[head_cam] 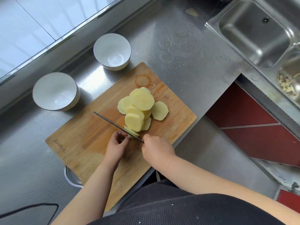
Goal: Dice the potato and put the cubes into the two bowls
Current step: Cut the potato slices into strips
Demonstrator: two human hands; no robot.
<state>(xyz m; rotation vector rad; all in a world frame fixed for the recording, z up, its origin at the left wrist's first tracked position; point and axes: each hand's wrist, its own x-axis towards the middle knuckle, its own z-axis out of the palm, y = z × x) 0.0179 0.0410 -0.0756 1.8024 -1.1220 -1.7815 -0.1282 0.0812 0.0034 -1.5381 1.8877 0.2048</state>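
The potato (139, 108) lies as round slices at the centre of the cutting board (84, 140); the right hand (156, 149) grips the knife (116, 125), the left hand (116, 143) apparently pinches a slice; both bowls (56, 91) at upper left hold nothing, dicing barely begun.

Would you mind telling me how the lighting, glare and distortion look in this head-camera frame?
Head view: bright, even daylight; glare off the steel counter near the window and inside both bowls; wide-angle bending of the counter edges; soft shadows under the hands; potato slices stay fairly sharp.
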